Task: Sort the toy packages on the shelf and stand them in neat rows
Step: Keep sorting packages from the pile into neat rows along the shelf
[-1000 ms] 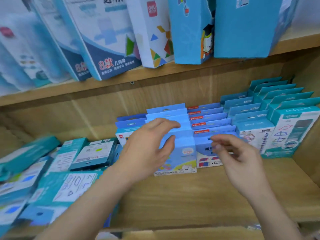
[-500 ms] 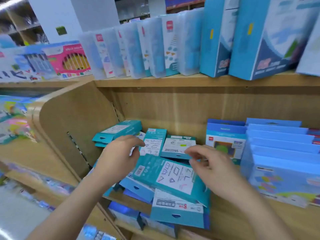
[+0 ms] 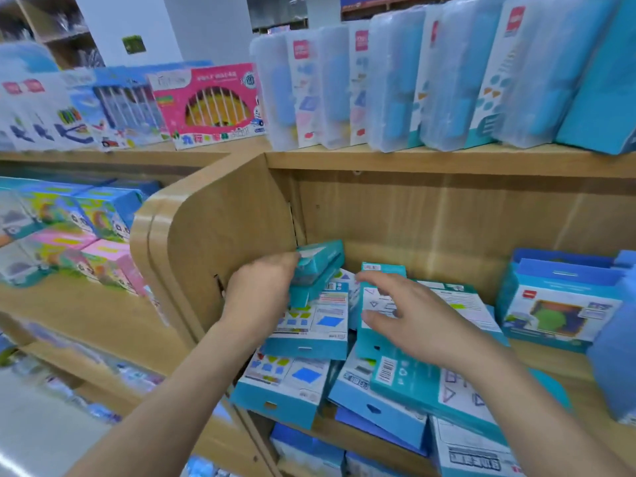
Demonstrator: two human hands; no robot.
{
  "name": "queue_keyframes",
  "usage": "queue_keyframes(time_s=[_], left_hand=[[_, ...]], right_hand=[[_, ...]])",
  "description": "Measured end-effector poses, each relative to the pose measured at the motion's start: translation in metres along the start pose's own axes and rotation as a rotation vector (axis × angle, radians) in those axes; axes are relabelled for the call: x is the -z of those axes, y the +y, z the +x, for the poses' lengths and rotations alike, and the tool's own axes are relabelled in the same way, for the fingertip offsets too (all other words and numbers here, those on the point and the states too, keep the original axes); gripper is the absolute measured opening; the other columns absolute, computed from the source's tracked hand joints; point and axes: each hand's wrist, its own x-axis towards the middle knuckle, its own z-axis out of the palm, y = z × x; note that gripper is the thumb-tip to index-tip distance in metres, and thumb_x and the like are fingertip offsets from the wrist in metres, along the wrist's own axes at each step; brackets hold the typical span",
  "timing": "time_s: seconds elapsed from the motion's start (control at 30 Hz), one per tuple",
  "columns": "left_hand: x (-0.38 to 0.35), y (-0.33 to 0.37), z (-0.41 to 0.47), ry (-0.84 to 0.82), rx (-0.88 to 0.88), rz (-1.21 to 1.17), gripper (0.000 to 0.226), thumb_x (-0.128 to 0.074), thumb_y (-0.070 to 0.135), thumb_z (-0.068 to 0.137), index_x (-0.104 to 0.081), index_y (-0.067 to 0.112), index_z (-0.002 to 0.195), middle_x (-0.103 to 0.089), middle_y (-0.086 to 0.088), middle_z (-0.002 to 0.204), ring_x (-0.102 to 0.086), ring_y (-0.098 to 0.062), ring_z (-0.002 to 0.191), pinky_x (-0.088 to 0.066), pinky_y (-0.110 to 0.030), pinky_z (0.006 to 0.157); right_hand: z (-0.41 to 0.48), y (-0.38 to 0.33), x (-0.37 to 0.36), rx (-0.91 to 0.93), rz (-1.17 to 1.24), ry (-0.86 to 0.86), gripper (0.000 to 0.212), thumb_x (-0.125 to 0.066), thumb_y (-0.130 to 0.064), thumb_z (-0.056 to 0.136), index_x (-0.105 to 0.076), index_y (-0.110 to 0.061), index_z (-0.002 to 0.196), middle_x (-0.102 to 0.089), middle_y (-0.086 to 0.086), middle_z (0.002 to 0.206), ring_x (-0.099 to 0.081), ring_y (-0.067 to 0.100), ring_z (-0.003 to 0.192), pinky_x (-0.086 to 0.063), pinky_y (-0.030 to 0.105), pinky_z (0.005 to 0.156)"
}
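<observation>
**Shelf bay, toy packs: entry at this moment**

- Landmark: side panel [image 3: 220, 235], the curved wooden wall closing the bay.
- Leaning packs [image 3: 321, 258]: two teal packs, tilted, just beside the side panel at the back of the bay. The left hand [image 3: 258, 290] grips their near end, fingers curled round it.
- Heap [image 3: 309, 318]: teal packs lying flat and overlapping, spreading from the side panel out to the front lip of the shelf [image 3: 550, 364]. None stands upright.
- Flat pack [image 3: 375, 301]: printed with triangles, on top of the heap, further from the side panel. The right hand [image 3: 416, 321] lies over it, fingers straight and spread wide, holding nothing.
- Standing row [image 3: 557, 304]: blue packs, upright, well apart from the side panel.

Change: a second ago both hands worked at the upright blue rows. Half a second ago the left hand only reached towards the leaning packs; it has now taken hold of them, and the right hand has dropped lower onto the heap.

Judgement: work has passed from the tidy rows to the unsorted heap. That sorting has barely begun.
</observation>
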Motion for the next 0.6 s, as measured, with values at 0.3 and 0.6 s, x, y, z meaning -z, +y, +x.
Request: queue_keyframes(time_s=[0.3, 0.6], left_hand=[[0.065, 0.01, 0.01, 0.438, 0.351, -1.117, 0.014, -0.057, 0.026, 0.093, -0.057, 0.039, 0.087, -0.067, 0.013, 0.079, -0.066, -0.001, 0.069, -0.052, -0.025, 0.052], [0.068, 0.02, 0.015, 0.223, 0.501, -1.303, 0.01, -0.058, 0.031, 0.092, -0.057, 0.034, 0.102, -0.072, 0.005, 0.072, -0.071, -0.009, 0.067, -0.057, -0.042, 0.063]], right_hand=[[0.006, -0.023, 0.021, 0.127, -0.049, 0.329, 0.09, -0.06, -0.06, 0.077, 0.002, -0.053, 0.141, -0.009, -0.021, 0.154, -0.01, -0.003, 0.139, -0.015, 0.026, 0.11], [-0.007, -0.028, 0.027, 0.087, -0.397, 0.286, 0.116, -0.06, -0.075, 0.064, 0.022, -0.043, 0.141, -0.022, -0.015, 0.14, -0.024, 0.006, 0.124, -0.022, 0.028, 0.095]])
